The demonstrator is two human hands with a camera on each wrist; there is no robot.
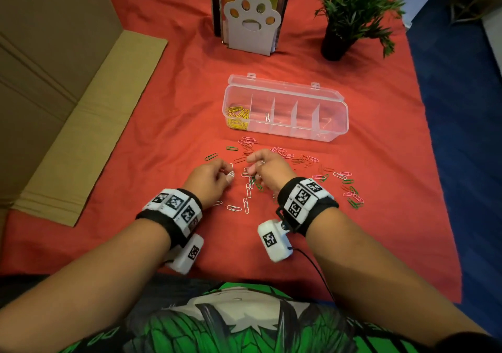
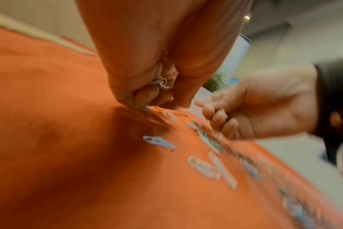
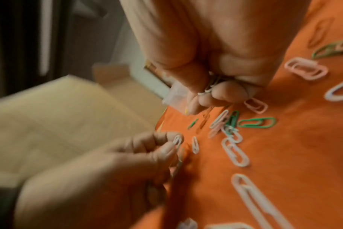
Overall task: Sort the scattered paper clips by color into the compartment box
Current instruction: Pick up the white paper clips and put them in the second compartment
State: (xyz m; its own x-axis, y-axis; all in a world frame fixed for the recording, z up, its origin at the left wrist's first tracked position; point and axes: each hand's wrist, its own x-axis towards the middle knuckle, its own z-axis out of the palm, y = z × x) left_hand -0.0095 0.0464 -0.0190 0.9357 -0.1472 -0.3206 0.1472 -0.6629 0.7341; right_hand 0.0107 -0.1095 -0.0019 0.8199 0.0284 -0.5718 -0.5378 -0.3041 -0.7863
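head view: both hands work low over a red cloth [image 1: 168,124]. the left hand [image 1: 209,178] pinches a white paper clip [image 1: 231,174] between thumb and curled fingers. the right hand [image 1: 267,169] is curled round several white clips [image 3: 210,86]. loose pink, green and white clips [image 1: 298,159] lie around them. the clear compartment box [image 1: 336,132] stands open just beyond the clips, yellow clips [image 1: 237,116] in its leftmost cell, bare cloth on either side.

a home or office desk, judging by the bookend [image 1: 251,24] holding books, potted plant [image 1: 350,10] and cardboard box [image 1: 49,62]
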